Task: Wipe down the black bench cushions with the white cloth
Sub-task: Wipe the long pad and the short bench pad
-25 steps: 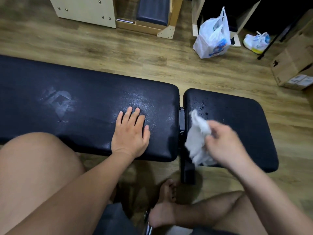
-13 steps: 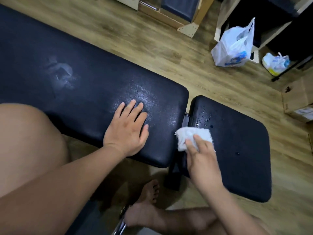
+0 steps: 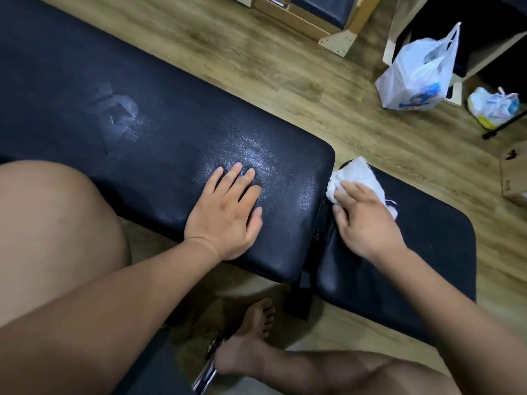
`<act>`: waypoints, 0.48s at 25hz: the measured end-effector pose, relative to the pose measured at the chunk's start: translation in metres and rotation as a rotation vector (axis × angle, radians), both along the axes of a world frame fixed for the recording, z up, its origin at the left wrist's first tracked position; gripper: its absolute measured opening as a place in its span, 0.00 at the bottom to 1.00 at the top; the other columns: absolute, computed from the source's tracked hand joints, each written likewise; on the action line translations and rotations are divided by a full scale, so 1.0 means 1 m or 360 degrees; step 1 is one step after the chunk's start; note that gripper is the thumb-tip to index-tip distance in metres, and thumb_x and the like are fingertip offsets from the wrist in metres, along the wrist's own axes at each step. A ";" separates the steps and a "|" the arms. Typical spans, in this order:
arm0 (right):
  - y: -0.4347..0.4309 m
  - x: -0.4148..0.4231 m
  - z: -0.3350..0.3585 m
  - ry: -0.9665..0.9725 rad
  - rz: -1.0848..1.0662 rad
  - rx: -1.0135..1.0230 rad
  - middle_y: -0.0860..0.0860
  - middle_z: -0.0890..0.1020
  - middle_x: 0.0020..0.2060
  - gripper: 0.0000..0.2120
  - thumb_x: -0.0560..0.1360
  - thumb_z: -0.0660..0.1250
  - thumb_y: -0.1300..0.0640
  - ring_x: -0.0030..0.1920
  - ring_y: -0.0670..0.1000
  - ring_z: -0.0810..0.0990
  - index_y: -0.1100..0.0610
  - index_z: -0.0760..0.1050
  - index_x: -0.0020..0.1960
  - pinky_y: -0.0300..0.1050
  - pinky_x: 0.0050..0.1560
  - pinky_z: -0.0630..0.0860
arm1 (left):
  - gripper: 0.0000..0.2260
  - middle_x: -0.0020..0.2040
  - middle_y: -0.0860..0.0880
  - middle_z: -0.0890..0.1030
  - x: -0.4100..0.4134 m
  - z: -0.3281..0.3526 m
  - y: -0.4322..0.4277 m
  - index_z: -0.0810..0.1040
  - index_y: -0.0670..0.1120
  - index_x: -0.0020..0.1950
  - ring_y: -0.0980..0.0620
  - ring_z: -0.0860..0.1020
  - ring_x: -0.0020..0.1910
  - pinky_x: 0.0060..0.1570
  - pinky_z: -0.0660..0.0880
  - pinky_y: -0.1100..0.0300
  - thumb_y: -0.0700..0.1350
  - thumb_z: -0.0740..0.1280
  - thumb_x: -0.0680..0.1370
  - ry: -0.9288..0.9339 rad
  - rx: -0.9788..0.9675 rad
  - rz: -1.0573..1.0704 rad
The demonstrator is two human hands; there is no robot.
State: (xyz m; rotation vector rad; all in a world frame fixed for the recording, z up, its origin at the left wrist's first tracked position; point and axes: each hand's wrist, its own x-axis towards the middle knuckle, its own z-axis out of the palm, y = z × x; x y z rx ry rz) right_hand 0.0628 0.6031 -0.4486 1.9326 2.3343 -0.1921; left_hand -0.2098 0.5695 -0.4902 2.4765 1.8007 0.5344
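One view, head camera, looking down.

1. Long cushion (image 3: 148, 129): black, padded, running from the upper left to the centre. It has a pale scuffed mark on its left part and a dull, speckled sheen near its right end.
2. Short cushion (image 3: 433, 252): black, set just right of the long one, with a narrow gap and a dark bracket between them.
3. White cloth (image 3: 360, 176): bunched, lying on the far left corner of the short cushion, right beside the gap. Its near part lies under the right hand's fingers (image 3: 346, 192). The rest shows past the fingertips and along the hand's right side, with a frayed edge trailing there.
4. Right hand (image 3: 368, 223): palm down on the cloth, fingers stretched out and fairly straight, pressing rather than gripping. The thumb rests at the cushion's left edge.
5. Left hand (image 3: 225, 218): flat on the right end of the long cushion, fingers (image 3: 236, 172) straight and slightly spread, holding nothing, well clear of the cloth.
6. Bare knee (image 3: 57, 223) at the left and bare foot (image 3: 251, 334) on the wooden floor (image 3: 285, 81) below the gap.
7. Large white plastic bag (image 3: 419, 75), upright on the floor at the upper right.
8. Smaller bag (image 3: 493, 106), just right of the large one.
9. Cardboard box (image 3: 514, 175), at the right edge.
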 end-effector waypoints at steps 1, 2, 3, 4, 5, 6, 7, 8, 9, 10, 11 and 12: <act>-0.011 -0.001 0.000 -0.0090 0.0069 -0.0040 0.53 0.68 0.73 0.21 0.81 0.52 0.50 0.74 0.56 0.62 0.56 0.70 0.69 0.49 0.74 0.59 | 0.19 0.70 0.42 0.75 0.000 -0.001 0.000 0.78 0.43 0.62 0.40 0.68 0.73 0.72 0.62 0.41 0.51 0.57 0.78 -0.0003 -0.0001 0.0003; -0.011 0.000 -0.001 -0.0168 0.0084 -0.0065 0.53 0.67 0.73 0.23 0.80 0.49 0.49 0.74 0.56 0.62 0.56 0.68 0.70 0.51 0.73 0.60 | 0.19 0.70 0.42 0.75 -0.001 -0.001 -0.001 0.79 0.43 0.62 0.40 0.68 0.73 0.72 0.61 0.41 0.51 0.57 0.78 -0.0003 -0.0006 0.0003; -0.002 0.002 -0.003 -0.0213 0.0060 -0.0079 0.53 0.66 0.74 0.24 0.80 0.48 0.48 0.74 0.56 0.61 0.56 0.68 0.70 0.53 0.73 0.61 | 0.19 0.70 0.42 0.75 0.000 -0.001 -0.001 0.79 0.43 0.61 0.40 0.68 0.73 0.72 0.61 0.40 0.51 0.57 0.78 -0.0002 -0.0011 -0.0002; 0.012 0.003 -0.005 -0.0245 0.0031 -0.0080 0.53 0.65 0.74 0.23 0.79 0.49 0.49 0.74 0.57 0.60 0.56 0.69 0.69 0.55 0.72 0.62 | 0.19 0.70 0.42 0.75 0.000 -0.001 -0.001 0.79 0.43 0.61 0.40 0.68 0.73 0.72 0.62 0.40 0.51 0.57 0.78 -0.0001 -0.0011 -0.0006; 0.029 0.001 -0.007 -0.0282 0.0020 -0.0106 0.53 0.66 0.73 0.21 0.79 0.50 0.50 0.73 0.57 0.60 0.56 0.71 0.66 0.55 0.71 0.62 | 0.19 0.70 0.42 0.75 -0.001 0.000 0.000 0.79 0.43 0.61 0.40 0.68 0.73 0.72 0.62 0.40 0.51 0.58 0.78 -0.0002 -0.0008 -0.0004; 0.047 -0.002 -0.010 -0.0337 0.0022 -0.0134 0.54 0.68 0.72 0.20 0.78 0.51 0.50 0.72 0.57 0.61 0.56 0.74 0.63 0.56 0.69 0.63 | 0.19 0.70 0.42 0.75 -0.001 0.000 0.000 0.79 0.43 0.61 0.40 0.68 0.72 0.71 0.62 0.40 0.51 0.58 0.78 -0.0001 -0.0003 0.0000; 0.064 -0.007 -0.010 -0.0397 0.0000 -0.0178 0.54 0.70 0.69 0.20 0.77 0.52 0.50 0.70 0.56 0.62 0.57 0.75 0.61 0.55 0.68 0.64 | 0.19 0.70 0.42 0.75 -0.002 0.000 0.001 0.79 0.43 0.61 0.40 0.68 0.72 0.72 0.62 0.40 0.51 0.58 0.78 0.0001 0.0001 0.0001; 0.077 -0.013 -0.011 -0.0465 -0.0042 -0.0240 0.54 0.71 0.66 0.20 0.76 0.53 0.51 0.69 0.56 0.62 0.57 0.76 0.60 0.55 0.67 0.64 | 0.18 0.70 0.42 0.75 -0.002 0.000 0.000 0.79 0.43 0.61 0.40 0.68 0.72 0.72 0.62 0.40 0.51 0.58 0.78 -0.0003 -0.0002 -0.0002; 0.084 -0.017 -0.013 -0.0521 -0.0090 -0.0292 0.53 0.71 0.65 0.20 0.75 0.54 0.51 0.70 0.56 0.61 0.56 0.76 0.61 0.55 0.68 0.62 | 0.18 0.70 0.42 0.75 -0.002 0.000 0.000 0.79 0.42 0.61 0.40 0.68 0.72 0.72 0.62 0.40 0.51 0.58 0.78 -0.0007 -0.0005 -0.0005; 0.087 -0.018 -0.014 -0.0547 -0.0113 -0.0314 0.53 0.71 0.66 0.21 0.75 0.54 0.52 0.72 0.56 0.60 0.56 0.76 0.62 0.55 0.69 0.60 | 0.18 0.70 0.42 0.75 -0.001 0.000 0.000 0.79 0.42 0.60 0.40 0.68 0.72 0.72 0.61 0.41 0.51 0.58 0.78 -0.0010 -0.0002 -0.0006; 0.084 -0.017 -0.013 -0.0534 -0.0112 -0.0305 0.53 0.70 0.67 0.20 0.75 0.54 0.52 0.72 0.56 0.59 0.56 0.75 0.63 0.55 0.71 0.59 | 0.18 0.70 0.42 0.75 -0.001 0.000 0.000 0.79 0.42 0.60 0.40 0.68 0.72 0.72 0.61 0.41 0.51 0.58 0.78 -0.0007 -0.0002 -0.0006; 0.076 -0.016 -0.011 -0.0469 -0.0093 -0.0248 0.53 0.70 0.68 0.20 0.76 0.55 0.52 0.73 0.56 0.58 0.56 0.75 0.63 0.54 0.72 0.58 | 0.18 0.70 0.43 0.75 -0.001 0.001 0.000 0.79 0.42 0.60 0.40 0.68 0.72 0.72 0.61 0.41 0.51 0.58 0.78 -0.0006 -0.0004 -0.0005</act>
